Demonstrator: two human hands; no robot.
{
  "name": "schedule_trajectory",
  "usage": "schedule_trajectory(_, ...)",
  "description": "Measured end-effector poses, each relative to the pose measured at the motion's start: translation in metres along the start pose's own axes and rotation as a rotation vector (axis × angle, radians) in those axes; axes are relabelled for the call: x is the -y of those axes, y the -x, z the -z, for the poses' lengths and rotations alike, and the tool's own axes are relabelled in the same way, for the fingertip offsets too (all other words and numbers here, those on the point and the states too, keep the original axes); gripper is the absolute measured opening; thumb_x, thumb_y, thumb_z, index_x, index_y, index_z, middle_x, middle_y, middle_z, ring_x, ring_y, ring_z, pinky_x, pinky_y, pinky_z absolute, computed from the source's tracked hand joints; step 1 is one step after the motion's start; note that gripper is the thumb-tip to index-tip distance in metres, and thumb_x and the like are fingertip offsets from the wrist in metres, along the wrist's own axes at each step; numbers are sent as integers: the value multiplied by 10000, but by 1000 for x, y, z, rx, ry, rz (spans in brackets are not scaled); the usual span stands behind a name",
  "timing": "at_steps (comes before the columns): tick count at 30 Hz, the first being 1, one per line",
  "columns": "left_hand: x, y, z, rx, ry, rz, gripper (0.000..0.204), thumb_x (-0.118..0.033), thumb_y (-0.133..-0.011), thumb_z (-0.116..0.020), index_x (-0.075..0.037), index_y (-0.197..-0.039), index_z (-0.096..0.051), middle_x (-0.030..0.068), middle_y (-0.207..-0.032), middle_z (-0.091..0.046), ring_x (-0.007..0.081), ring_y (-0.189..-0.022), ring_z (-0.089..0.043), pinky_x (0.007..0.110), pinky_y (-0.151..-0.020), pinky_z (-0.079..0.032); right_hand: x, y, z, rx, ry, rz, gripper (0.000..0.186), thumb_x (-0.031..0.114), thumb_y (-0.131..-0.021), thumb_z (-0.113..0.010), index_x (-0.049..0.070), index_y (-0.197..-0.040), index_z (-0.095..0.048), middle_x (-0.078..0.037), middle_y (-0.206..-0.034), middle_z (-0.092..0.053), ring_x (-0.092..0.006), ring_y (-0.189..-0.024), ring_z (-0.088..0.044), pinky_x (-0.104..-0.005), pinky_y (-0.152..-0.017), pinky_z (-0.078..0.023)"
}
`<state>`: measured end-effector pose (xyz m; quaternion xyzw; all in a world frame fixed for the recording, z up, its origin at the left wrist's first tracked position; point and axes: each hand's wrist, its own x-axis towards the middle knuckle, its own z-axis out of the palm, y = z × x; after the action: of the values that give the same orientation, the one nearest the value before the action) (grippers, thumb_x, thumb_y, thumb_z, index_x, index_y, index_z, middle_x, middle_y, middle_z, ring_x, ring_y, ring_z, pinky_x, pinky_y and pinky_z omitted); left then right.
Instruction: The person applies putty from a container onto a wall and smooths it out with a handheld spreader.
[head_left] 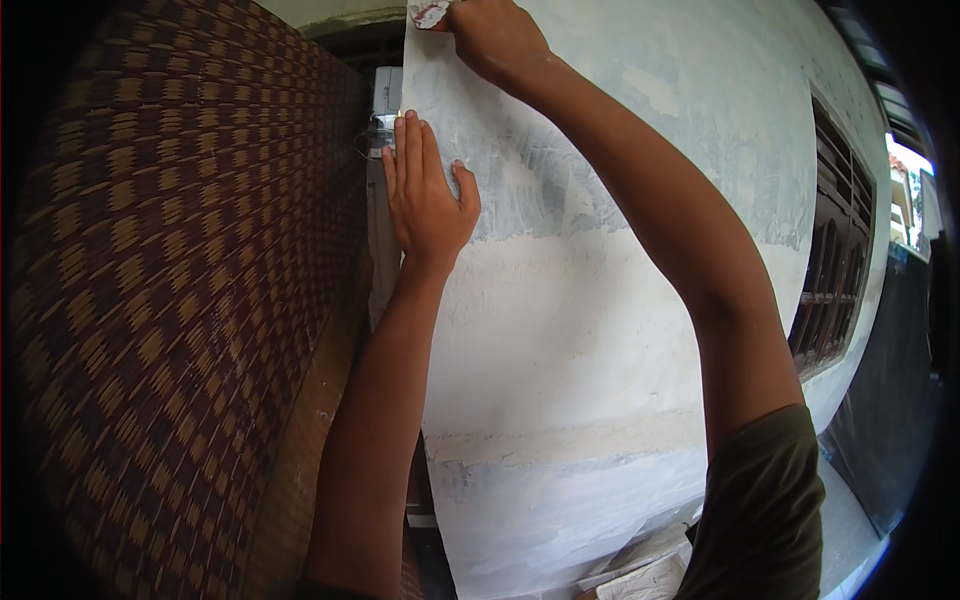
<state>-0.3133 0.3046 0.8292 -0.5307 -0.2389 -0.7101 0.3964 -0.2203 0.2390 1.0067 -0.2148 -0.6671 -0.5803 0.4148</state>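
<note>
My left hand [430,200] lies flat against the left edge of the wall [560,330], its fingers stretched upward and the thumb apart. Higher up, at the top rim of the picture, my right hand [497,42] is closed around a putty knife [433,14]. White paste coats the part of the blade that shows; the handle is hidden in the fist. The blade is at the wall's upper left corner edge. Patchy grey-white filler covers the wall's upper part, above a plainer cream band.
A woven brown-and-tan mat panel [180,250] stands close on the left. Behind the wall's edge is a grey box with wires [385,95]. To the right sits a dark barred window [835,240]. Pale, paper-like material [645,580] lies low by my right sleeve.
</note>
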Motion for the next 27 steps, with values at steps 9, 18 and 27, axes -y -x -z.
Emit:
schedule_trajectory(9, 11, 1, 13, 99, 85, 41, 537, -123, -841, -530, 141, -1302, -453, 294, -1441, -402, 384, -1405, -335, 525, -1144, -267, 68, 43, -12, 174, -84, 119, 120, 65, -813, -584, 23, -907, -645, -176, -959, -635, -363, -913, -647, -445, -773, -543)
schedule_trajectory(18, 3, -1, 0, 11, 25, -10, 574, -109, -847, -511, 156, -1348, -422, 285, -1476, -374, 372, -1429, -301, 500, -1162, -246, -5, 34, -20, 48, 45, 45, 143, 63, -837, -556, 31, -927, -663, -182, -934, -644, -373, -894, -647, -457, -778, -533)
schedule_trajectory(27, 1, 0, 1, -4, 6, -13, 553, -89, -846, -522, 148, -1340, -442, 290, -1457, -398, 400, -1410, -325, 527, -1139, -279, -10, 21, 5, -115, 4, 19, 126, 43, -826, -560, 18, -875, -673, -201, -868, -647, -378, -813, -656, -455, -755, -530)
